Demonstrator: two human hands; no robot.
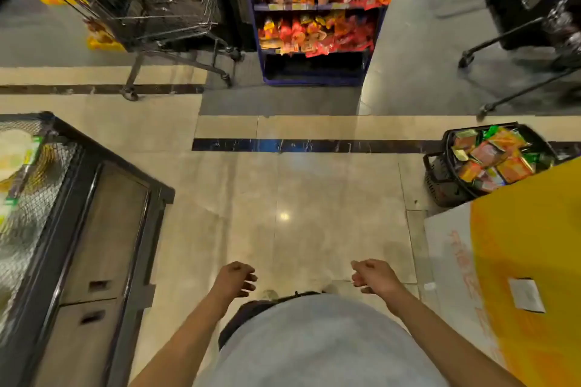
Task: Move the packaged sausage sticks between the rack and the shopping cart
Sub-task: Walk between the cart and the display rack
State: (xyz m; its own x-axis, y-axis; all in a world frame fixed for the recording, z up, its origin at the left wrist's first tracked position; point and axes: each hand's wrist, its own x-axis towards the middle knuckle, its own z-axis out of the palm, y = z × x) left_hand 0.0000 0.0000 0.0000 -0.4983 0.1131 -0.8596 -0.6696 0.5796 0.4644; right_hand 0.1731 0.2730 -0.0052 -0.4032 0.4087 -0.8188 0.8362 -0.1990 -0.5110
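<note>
A blue display rack (314, 72) stands ahead at the top centre, its shelves packed with red and orange sausage stick packages (314, 31). A wire shopping cart (141, 0) stands to its left; what lies inside it I cannot make out. My left hand (235, 278) and my right hand (372, 275) hang low in front of my body, fingers loosely curled, holding nothing. Both hands are far from the rack and the cart, with open floor between.
A black-framed chest freezer (78, 214) runs along the left. A black basket (446, 179) full of coloured packets sits on the floor at right, beside a yellow and white display (528, 245). Black wheeled stand legs (503, 41) occupy the top right.
</note>
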